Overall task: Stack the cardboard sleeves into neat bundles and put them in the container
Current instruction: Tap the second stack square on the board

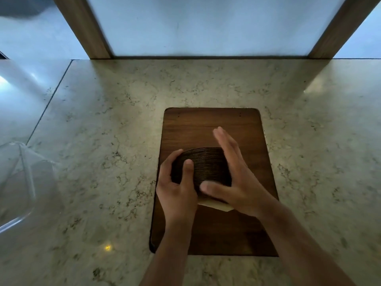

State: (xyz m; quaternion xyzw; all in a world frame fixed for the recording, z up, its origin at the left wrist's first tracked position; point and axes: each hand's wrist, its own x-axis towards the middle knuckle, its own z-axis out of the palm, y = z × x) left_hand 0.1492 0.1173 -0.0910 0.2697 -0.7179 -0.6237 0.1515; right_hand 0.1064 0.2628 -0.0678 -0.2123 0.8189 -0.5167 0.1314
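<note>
A dark brown bundle of ribbed cardboard sleeves [208, 165] stands on its edge on a wooden board [210, 124]. My left hand [178, 188] grips the bundle's left end, thumb across the top. My right hand [233, 172] lies flat against the bundle's right side, fingers straight and together. A pale sleeve [216, 205] pokes out flat from under the bundle at its near side. A clear plastic container [22, 182] sits at the far left of the counter, partly cut off by the frame.
The board rests on a marbled stone counter [103, 131]. Behind it stand two wooden posts [90, 27] with a pale panel between them. A counter seam runs diagonally at the left.
</note>
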